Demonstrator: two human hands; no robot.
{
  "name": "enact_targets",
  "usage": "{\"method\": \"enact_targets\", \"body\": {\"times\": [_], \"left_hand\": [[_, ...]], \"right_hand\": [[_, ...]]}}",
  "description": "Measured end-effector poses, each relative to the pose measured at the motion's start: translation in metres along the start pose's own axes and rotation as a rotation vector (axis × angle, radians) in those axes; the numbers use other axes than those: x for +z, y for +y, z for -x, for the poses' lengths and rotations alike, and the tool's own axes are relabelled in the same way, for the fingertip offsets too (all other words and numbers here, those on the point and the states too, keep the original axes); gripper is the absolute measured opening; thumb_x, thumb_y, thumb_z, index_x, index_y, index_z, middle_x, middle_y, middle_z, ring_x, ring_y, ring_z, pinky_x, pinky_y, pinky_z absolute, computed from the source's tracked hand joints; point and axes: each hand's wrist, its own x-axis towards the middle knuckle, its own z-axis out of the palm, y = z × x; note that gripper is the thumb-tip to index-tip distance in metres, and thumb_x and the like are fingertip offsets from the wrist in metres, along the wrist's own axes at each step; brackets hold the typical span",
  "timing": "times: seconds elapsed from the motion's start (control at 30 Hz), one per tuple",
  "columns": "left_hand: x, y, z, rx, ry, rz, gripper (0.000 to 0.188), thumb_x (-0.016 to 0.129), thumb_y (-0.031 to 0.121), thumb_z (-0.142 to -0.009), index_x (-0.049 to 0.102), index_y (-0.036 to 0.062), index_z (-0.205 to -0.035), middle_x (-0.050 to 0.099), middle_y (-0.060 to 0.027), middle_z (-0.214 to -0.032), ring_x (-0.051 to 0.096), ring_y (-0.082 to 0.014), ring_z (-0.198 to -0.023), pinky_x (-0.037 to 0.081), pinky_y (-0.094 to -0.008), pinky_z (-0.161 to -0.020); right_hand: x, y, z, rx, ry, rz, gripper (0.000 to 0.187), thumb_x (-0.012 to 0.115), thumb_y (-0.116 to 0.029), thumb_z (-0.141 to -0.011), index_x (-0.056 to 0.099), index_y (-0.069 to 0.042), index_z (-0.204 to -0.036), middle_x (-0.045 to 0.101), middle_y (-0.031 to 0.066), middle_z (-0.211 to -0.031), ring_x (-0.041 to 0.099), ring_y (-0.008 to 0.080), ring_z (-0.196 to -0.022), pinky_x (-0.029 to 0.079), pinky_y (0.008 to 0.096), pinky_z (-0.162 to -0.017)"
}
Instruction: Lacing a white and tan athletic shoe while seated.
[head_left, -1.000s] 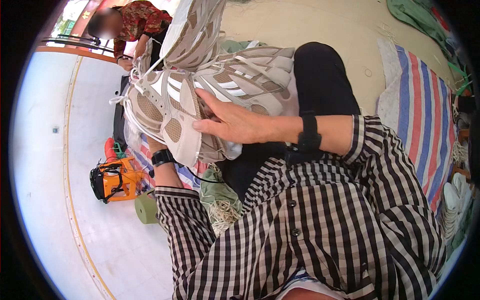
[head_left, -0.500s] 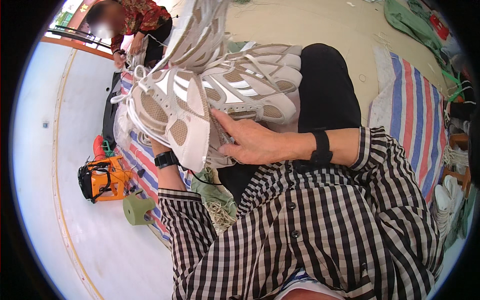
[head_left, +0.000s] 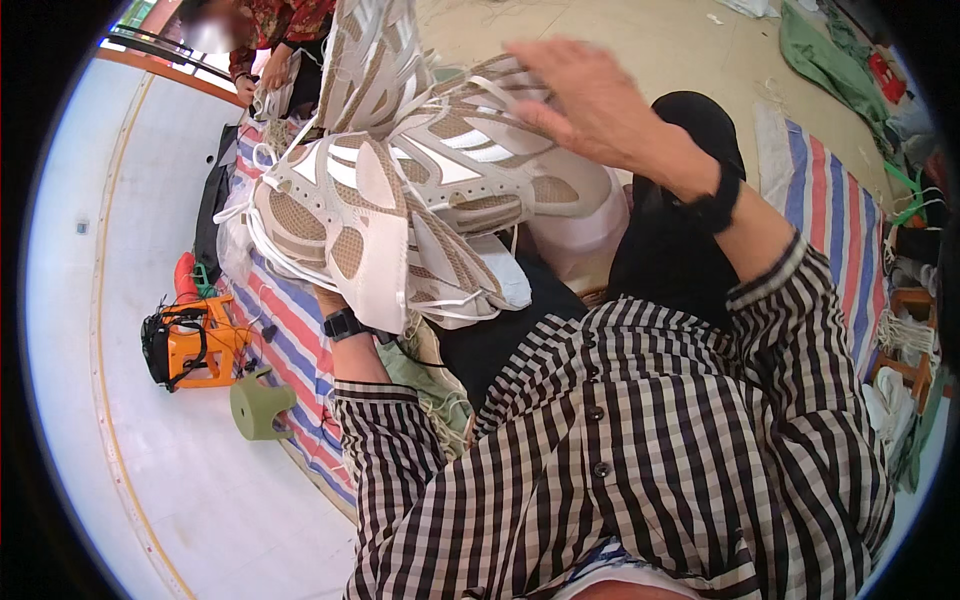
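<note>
Several beige-and-white shoe uppers with brown mesh panels and white laces lie in bundles over my lap. The nearest shoe upper stands at the left, and my left hand goes in beneath it, its fingers hidden. To its right, another bundle of shoe uppers lies across my knees. Over the far right end of that bundle is my right hand, a little blurred, fingers stretched and thumb apart; whether it touches the uppers I cannot tell. A further stack of uppers rises behind.
On the left are an orange stool with a black bag and cables, and a green stool. Striped sheets cover floor on both sides. Another person's hands work at the far left. Green cloth lies far right.
My right hand has left the near ends of the uppers and moved away from me, to the right. The right-hand bundle has shifted, showing a pale insole-like edge near my lap.
</note>
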Motion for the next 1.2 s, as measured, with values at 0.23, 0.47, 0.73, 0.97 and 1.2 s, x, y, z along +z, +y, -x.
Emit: {"method": "enact_targets", "body": {"times": [0.23, 0.47, 0.73, 0.97, 1.2], "left_hand": [[0.035, 0.019, -0.065, -0.084, -0.139, 0.057, 0.047, 0.046, 0.031, -0.095, 0.048, 0.001, -0.131, 0.056, -0.0138, -0.128, 0.056, -0.0288, -0.114, 0.045, -0.0439, -0.099], [0.116, 0.002, -0.075, -0.212, -0.26, -0.187, 0.048, 0.044, 0.028, -0.096, 0.044, -0.0003, -0.135, 0.054, -0.0141, -0.131, 0.056, -0.0267, -0.116, 0.045, -0.0405, -0.099], [0.187, -0.001, -0.075, -0.317, -0.413, -0.335, 0.051, 0.051, 0.018, -0.084, 0.048, -0.0055, -0.129, 0.059, -0.0107, -0.122, 0.06, -0.0179, -0.105, 0.046, -0.0285, -0.091], [0.21, -0.004, -0.066, -0.265, -0.408, -0.413, 0.048, 0.047, 0.025, -0.091, 0.049, -0.0011, -0.131, 0.058, -0.0097, -0.125, 0.058, -0.0191, -0.109, 0.044, -0.0315, -0.095], [0.22, -0.013, -0.052, -0.25, -0.29, -0.372, 0.048, 0.045, 0.027, -0.093, 0.047, -0.0001, -0.132, 0.057, -0.0098, -0.126, 0.057, -0.0192, -0.111, 0.043, -0.032, -0.097]], "right_hand": [[0.003, 0.034, 0.031, 0.315, -0.922, -0.304, 0.072, 0.059, -0.043, -0.086, 0.029, -0.008, -0.142, 0.061, 0.0258, -0.102, 0.06, 0.0403, -0.098, 0.047, 0.0448, -0.087], [-0.001, 0.012, 0.07, 0.101, -1.152, 0.158, 0.05, 0.071, -0.048, -0.074, 0.066, -0.002, -0.094, 0.068, 0.015, -0.089, 0.066, 0.0346, -0.086, 0.051, 0.0451, -0.072], [-0.04, -0.009, 0.105, -0.142, -1.073, 0.068, 0.041, 0.069, -0.04, -0.075, 0.067, 0.0, -0.081, 0.065, 0.0167, -0.084, 0.06, 0.0367, -0.095, 0.048, 0.0431, -0.085], [-0.083, -0.006, 0.069, 0.355, -0.535, -0.222, 0.017, 0.059, -0.021, -0.081, 0.063, -0.005, -0.08, 0.062, 0.0164, -0.069, 0.062, 0.0334, -0.073, 0.048, 0.0428, -0.069], [-0.078, -0.011, 0.013, 0.691, -0.177, -0.835, 0.025, 0.051, -0.021, -0.094, 0.062, 0.002, -0.097, 0.065, 0.0092, -0.077, 0.06, 0.0164, -0.07, 0.048, 0.0308, -0.067]]}}
